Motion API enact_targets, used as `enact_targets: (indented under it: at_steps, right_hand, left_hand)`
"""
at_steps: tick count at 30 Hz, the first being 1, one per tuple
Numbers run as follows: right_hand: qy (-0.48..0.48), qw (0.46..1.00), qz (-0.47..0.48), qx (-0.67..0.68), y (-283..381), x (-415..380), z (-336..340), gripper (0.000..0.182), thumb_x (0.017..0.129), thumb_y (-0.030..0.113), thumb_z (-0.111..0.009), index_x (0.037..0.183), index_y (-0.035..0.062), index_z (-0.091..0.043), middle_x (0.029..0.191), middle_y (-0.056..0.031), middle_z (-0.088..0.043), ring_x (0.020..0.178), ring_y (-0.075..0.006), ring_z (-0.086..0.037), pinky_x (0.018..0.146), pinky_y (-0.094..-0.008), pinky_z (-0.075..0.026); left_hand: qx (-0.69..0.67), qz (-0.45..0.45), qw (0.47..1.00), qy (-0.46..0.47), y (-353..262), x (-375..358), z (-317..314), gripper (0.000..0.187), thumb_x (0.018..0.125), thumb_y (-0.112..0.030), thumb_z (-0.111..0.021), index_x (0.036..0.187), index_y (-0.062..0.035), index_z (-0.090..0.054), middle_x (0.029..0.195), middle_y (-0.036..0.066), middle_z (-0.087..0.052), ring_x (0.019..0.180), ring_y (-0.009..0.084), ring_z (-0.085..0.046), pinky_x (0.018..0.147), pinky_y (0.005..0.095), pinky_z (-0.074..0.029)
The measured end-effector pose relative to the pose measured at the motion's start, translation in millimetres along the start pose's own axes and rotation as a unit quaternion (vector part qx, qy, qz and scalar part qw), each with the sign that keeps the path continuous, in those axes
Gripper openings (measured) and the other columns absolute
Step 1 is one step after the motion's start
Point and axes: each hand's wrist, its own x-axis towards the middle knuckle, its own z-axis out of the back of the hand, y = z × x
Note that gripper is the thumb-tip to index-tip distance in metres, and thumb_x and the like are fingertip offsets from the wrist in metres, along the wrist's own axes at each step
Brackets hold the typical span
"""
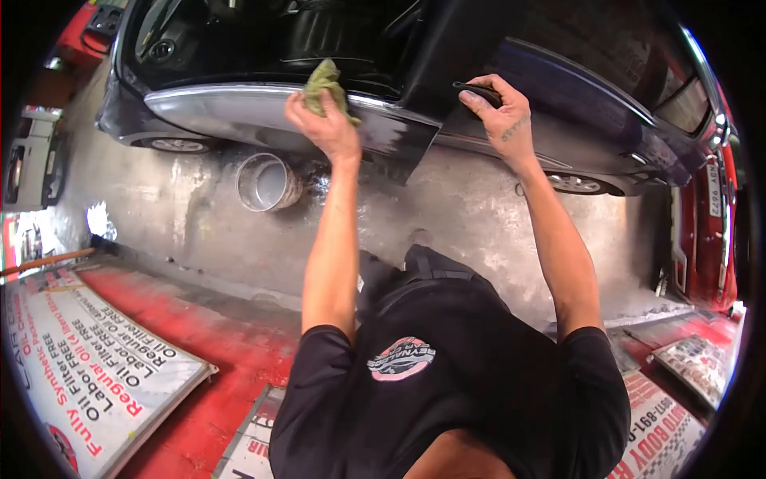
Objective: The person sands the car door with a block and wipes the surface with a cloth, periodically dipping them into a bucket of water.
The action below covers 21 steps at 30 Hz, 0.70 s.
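"Holding what, that left hand (325,128)?"

"A crumpled yellow-green cloth (325,89), bunched between thumb and fingers, at the pale upper edge of the dark car (231,108), just below the window opening."

"And the right hand (504,116)?"

"Closed around a small dark piece (485,94), thumb on the near side, beside the car's dark side further right. I can't tell whether the piece touches the car."

"What's on the floor (447,211)?"

"A round bucket (269,182) with greyish liquid inside, left of the left forearm and near the car's side. A red vehicle (694,231) stands at the far right, and a printed sign (96,367) lies near left."
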Motion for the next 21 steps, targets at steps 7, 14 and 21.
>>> enact_targets:
  at_steps: [7,14,21]
  right_hand:
    - [-0.032,0.999,0.015,0.02,9,-7,-13,0.017,0.099,0.014,-0.078,0.104,-0.0012,-0.072,0.083,0.0019,-0.07,0.078,-0.0047,-0.059,0.072,-0.0242,-0.049]
    - [-0.023,0.999,0.026,0.042,-3,3,-6,0.019,0.096,0.013,-0.079,0.105,-0.0017,-0.073,0.086,-0.003,-0.076,0.08,-0.0065,-0.066,0.072,-0.0254,-0.053]
    - [0.02,0.999,0.008,0.029,-15,9,15,0.022,0.098,0.017,-0.078,0.109,-0.0014,-0.073,0.09,-0.0021,-0.075,0.084,-0.0064,-0.064,0.077,-0.0264,-0.053]
  left_hand:
    - [0.097,-0.018,0.993,0.059,-49,-99,-39,0.032,0.09,-0.008,-0.076,0.113,0.0034,-0.056,0.134,0.028,-0.054,0.116,0.0484,-0.052,0.1,0.0566,-0.043]
    - [-0.017,-0.045,0.984,0.172,-88,-137,-42,0.029,0.085,-0.008,-0.077,0.106,-0.0006,-0.058,0.124,0.024,-0.057,0.11,0.047,-0.056,0.093,0.0531,-0.047]
    - [-0.124,0.035,0.94,0.315,-87,-137,-10,0.026,0.085,-0.009,-0.078,0.106,-0.0007,-0.065,0.105,0.018,-0.065,0.1,0.0403,-0.065,0.087,0.0464,-0.052]
